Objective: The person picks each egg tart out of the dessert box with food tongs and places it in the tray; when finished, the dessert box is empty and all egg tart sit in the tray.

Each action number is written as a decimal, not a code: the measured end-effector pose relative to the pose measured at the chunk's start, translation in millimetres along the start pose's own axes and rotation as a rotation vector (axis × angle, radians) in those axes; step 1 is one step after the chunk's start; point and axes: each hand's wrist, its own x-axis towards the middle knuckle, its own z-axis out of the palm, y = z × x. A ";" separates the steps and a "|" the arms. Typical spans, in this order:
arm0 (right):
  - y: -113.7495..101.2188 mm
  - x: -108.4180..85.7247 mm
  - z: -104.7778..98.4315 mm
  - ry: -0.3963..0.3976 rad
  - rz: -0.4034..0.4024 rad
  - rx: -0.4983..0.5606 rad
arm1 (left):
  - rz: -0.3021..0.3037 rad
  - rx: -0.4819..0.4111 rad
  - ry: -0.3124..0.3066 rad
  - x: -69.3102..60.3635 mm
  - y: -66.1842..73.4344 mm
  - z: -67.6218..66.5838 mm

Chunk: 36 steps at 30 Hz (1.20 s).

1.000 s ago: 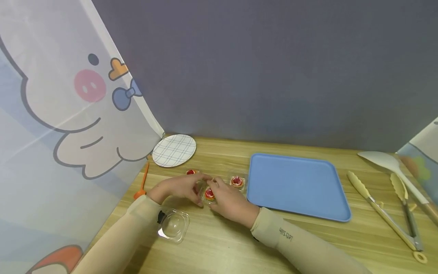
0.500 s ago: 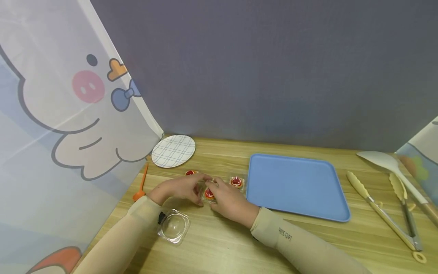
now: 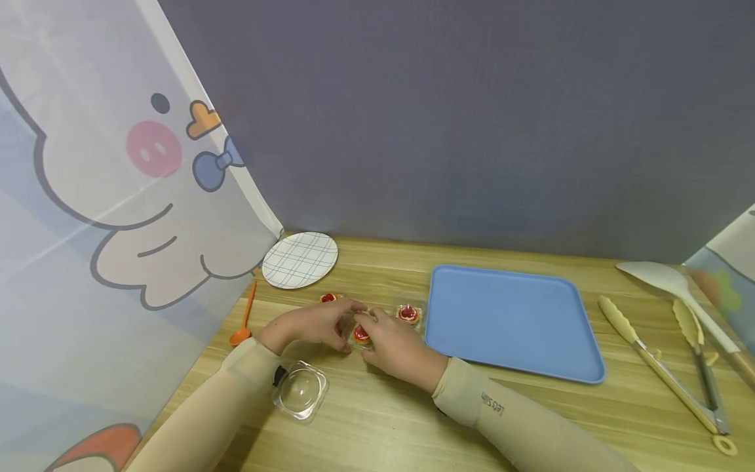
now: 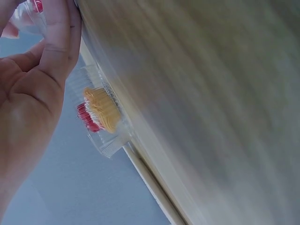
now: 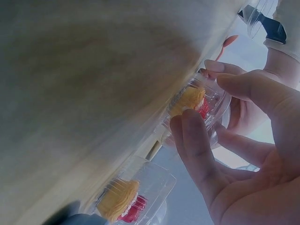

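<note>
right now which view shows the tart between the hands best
Right wrist: the tart is large, pastry and topping visible. Head shows it small, partly behind the right hand; left wrist, just some red topping near the corner.

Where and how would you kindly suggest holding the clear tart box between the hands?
Probably the clear tart box's opposite walls, left hand from the left, right hand from the right: it sits upright, red-topped tart inside, leaving its sides reachable.
</note>
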 end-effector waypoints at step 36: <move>5.3 5.1 -5.7 -0.048 -0.005 -0.007 | 0.051 0.063 0.025 3.5 1.0 0.6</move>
